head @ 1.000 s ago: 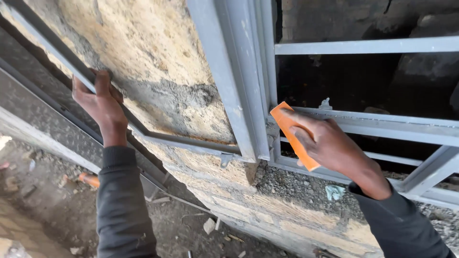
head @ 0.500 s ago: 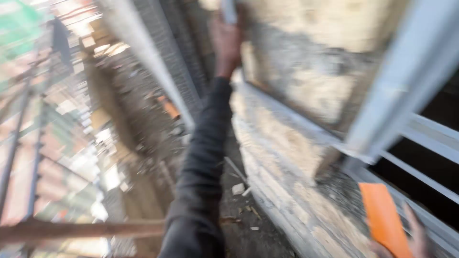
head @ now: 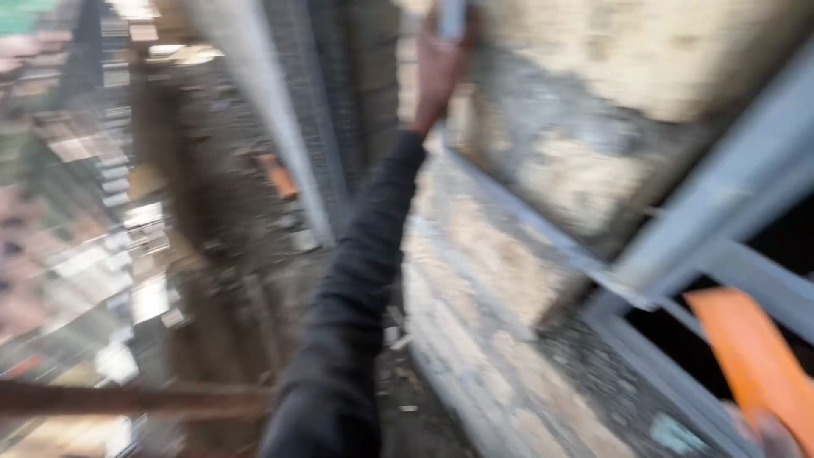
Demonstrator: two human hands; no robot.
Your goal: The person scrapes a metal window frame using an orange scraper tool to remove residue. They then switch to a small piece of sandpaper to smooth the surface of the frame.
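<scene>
The picture is blurred by motion. My left hand (head: 437,72) reaches up in a dark sleeve and grips a grey metal bar (head: 452,19) at the edge of a rough plastered wall (head: 593,127). At the bottom right corner only a bit of my right hand (head: 770,434) shows. It holds a flat orange tool (head: 750,356) that stands in front of the grey metal window frame (head: 729,203).
Coarse stone masonry (head: 483,280) runs below the frame. Far below lies rubble-strewn ground (head: 229,220) with an orange brick-like piece (head: 276,175). A rusty bar (head: 127,399) crosses the lower left, and blurred buildings fill the left side.
The view has swung left and downward. My right hand with the orange tool has slid to the bottom right corner of the picture. My left hand stays on the bar.
</scene>
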